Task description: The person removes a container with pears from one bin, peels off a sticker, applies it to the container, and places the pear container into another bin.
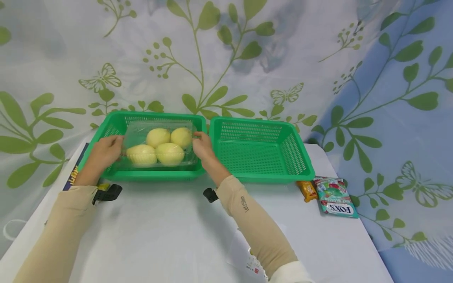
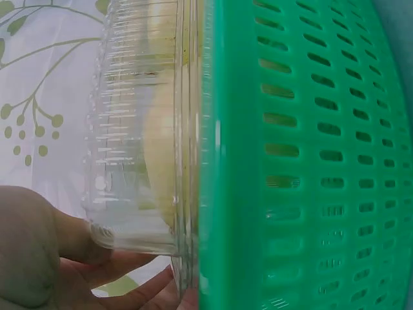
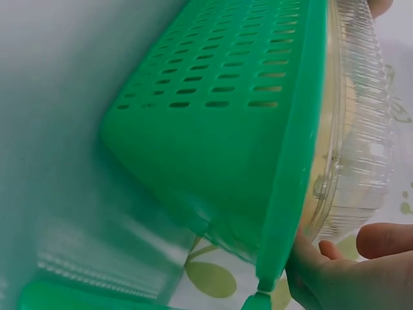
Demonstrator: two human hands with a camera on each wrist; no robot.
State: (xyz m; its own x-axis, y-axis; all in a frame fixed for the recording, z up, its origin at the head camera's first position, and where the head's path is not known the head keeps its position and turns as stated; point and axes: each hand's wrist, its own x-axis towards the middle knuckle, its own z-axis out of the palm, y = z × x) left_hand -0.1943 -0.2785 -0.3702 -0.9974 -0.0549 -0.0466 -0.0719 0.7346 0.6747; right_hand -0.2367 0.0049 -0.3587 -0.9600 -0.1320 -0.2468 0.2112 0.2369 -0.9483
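Note:
A clear plastic fruit box (image 1: 161,159) with a ribbed lid holds several pale yellow round fruits (image 1: 170,154). Its rim shows just above the edge of the left green basket (image 1: 148,175); whether its bottom touches the basket is hidden. My left hand (image 1: 106,151) grips the box's left end, with fingers at its rim in the left wrist view (image 2: 84,271). At the opposite end, my right hand (image 1: 204,148) holds the box between thumb and fingers, close to the basket's corner in the right wrist view (image 3: 364,271).
Beside the left basket stands a second green basket (image 1: 247,157) with slotted walls. To its front right lie an orange packet (image 1: 307,191) and a teal FOX'S bag (image 1: 335,196). A dark blue package (image 1: 72,177) shows behind my left wrist. Leaf-patterned cloth (image 1: 226,59) hangs behind.

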